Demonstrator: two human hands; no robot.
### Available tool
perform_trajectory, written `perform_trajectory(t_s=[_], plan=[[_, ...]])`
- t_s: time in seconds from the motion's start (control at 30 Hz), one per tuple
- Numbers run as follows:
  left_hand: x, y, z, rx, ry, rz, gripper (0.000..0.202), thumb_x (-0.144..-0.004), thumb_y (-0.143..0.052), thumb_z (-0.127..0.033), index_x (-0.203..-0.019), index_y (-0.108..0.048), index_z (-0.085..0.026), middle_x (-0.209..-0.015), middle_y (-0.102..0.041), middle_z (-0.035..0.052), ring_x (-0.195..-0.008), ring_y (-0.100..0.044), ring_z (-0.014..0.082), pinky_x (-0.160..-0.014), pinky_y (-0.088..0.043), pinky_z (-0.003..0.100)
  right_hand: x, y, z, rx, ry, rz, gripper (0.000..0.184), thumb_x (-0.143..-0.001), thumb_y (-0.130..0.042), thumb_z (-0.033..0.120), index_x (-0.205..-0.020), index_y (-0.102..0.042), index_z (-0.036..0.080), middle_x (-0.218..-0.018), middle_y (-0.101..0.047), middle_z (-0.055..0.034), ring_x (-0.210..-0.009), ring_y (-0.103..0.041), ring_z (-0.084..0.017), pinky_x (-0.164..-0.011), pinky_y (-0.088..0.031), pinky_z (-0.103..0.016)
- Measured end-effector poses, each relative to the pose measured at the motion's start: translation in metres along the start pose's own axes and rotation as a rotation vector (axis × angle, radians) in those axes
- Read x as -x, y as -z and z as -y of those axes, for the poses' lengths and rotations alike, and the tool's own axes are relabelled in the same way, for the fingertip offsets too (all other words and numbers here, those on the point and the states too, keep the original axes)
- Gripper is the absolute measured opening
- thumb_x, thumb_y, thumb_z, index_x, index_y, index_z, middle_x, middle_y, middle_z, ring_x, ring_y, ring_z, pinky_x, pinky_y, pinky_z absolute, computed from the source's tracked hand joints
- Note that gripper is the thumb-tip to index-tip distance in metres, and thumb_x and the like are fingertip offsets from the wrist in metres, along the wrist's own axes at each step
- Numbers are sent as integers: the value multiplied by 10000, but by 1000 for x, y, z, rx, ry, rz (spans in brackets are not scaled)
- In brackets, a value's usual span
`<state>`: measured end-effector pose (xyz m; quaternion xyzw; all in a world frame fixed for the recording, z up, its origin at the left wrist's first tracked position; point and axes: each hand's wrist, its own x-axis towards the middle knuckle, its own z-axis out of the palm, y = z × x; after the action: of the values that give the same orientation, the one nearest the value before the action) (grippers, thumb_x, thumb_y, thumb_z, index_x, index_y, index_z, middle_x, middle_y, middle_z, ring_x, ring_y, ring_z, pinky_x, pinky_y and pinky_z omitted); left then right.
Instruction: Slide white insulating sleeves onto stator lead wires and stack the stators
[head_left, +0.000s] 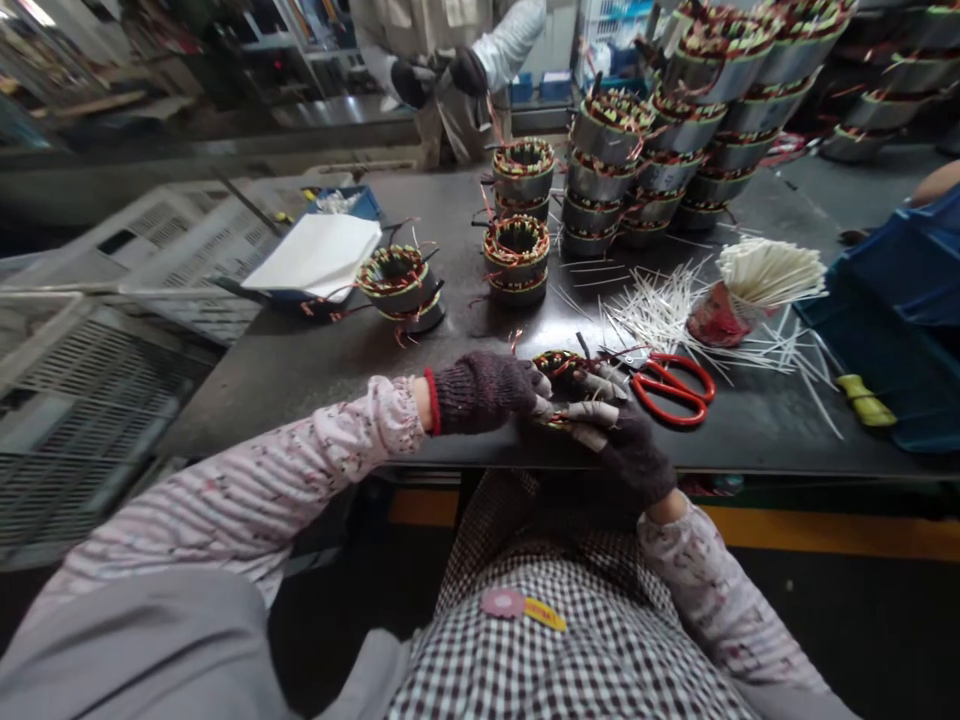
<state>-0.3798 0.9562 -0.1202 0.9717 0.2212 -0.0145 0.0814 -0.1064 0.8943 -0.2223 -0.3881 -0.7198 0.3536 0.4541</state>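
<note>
Both my hands wear dark knit gloves with taped fingertips. My left hand (491, 392) and my right hand (626, 445) meet at the table's near edge, fingers closed round a motor stator (561, 365) with copper windings and coloured ties. Red-handled scissors (671, 388) lie just right of the stator. More stators stand further out: one tilted (399, 282), a short stack (517, 258), another stack (523, 172).
A tall pile of stators (675, 120) fills the back right. A red cup of white sticks (739, 290) lies tipped, sticks scattered around. Blue bin (900, 320) at right, white sheets on a blue tray (319, 255) at left. Another person's gloved hands (442, 75) work across the table.
</note>
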Motion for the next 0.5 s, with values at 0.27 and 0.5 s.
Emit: perform_trajectory(t_s=[0.27, 0.5], plan=[[7, -41, -14, -56, -94, -397, 357, -1089, -620, -170, -1335, -871, -234, -1306, -888, 100, -1281, -832, 316, -1339, -543, 632, -17, 47, -5, -204, -188, -95, 305, -887, -960, 560, -965, -913, 269, -1301, -867, -107, -1250, -821, -347, -1084, -683, -547], [-20, -83, -32, 140, 489, -761, 287, -1083, -721, -276, -1346, -822, -228, -1344, -862, 115, -1293, -824, 311, -1315, -588, 572, -28, 128, -16, -124, -362, -1134, 236, -841, -881, 319, -925, -694, 202, -776, -705, 30, -628, -649, -131, -593, -576, -261]])
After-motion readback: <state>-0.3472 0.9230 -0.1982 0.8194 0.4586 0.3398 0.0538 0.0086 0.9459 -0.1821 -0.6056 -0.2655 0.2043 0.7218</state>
